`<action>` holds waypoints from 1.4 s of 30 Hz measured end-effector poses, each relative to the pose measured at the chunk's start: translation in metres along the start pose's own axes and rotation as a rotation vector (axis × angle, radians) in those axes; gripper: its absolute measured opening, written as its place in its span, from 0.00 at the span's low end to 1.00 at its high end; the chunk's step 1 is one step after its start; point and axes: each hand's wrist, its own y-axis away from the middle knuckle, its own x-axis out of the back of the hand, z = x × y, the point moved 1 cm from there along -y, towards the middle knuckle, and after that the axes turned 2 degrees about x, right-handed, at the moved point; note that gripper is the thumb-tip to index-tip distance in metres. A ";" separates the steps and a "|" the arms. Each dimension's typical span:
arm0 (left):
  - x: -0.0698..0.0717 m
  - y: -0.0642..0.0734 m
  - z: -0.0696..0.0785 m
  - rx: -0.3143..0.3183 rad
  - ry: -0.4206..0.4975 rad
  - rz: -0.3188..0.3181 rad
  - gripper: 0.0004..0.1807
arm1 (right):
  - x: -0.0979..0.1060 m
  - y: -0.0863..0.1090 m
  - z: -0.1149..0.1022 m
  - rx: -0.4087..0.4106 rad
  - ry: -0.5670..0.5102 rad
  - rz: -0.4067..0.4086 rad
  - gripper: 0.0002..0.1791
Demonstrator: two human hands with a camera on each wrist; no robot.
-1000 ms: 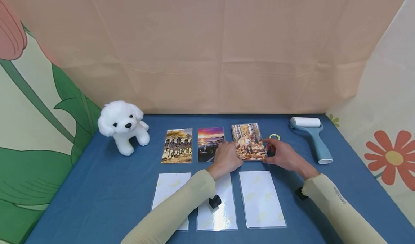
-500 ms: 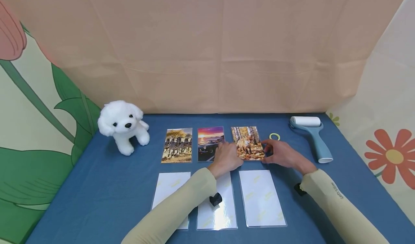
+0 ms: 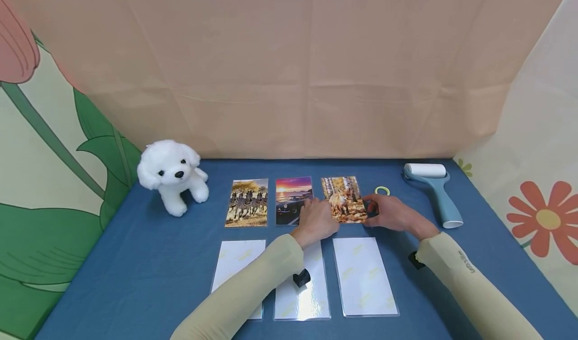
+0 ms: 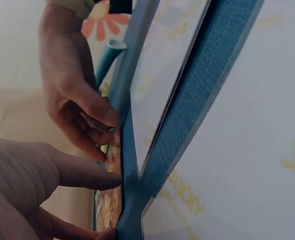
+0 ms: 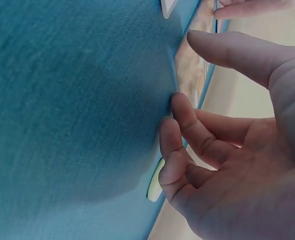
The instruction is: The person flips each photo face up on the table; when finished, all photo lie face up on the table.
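A picture card of animals in autumn leaves (image 3: 344,199) lies flat on the blue cloth in the head view. At its left side is my left hand (image 3: 317,221), thumb by the near corner, partly covering the car-and-sunset picture card (image 3: 289,209). My right hand (image 3: 390,213) is at the card's right edge, fingertips close to or touching it. The right wrist view has the right thumb and fingers (image 5: 182,107) apart, fingers loosely bent. Left of these is a zebra picture card (image 3: 246,203). Three white clear-edged sheets with faint yellow print, such as the right one (image 3: 365,277), lie nearer.
A white plush dog (image 3: 171,177) sits at the back left. To the right lies a blue-handled lint roller (image 3: 435,194), with a yellow-green ring (image 3: 382,190) beyond the right hand. A beige cloth (image 3: 307,79) hangs behind the table.
The autumn card has come down flat and shifted slightly left and nearer. My right hand has moved a little left with its edge; the left hand is almost still.
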 end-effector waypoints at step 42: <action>0.074 0.101 -0.104 -0.082 0.068 0.205 0.23 | -0.021 0.048 -0.073 0.281 0.031 0.272 0.21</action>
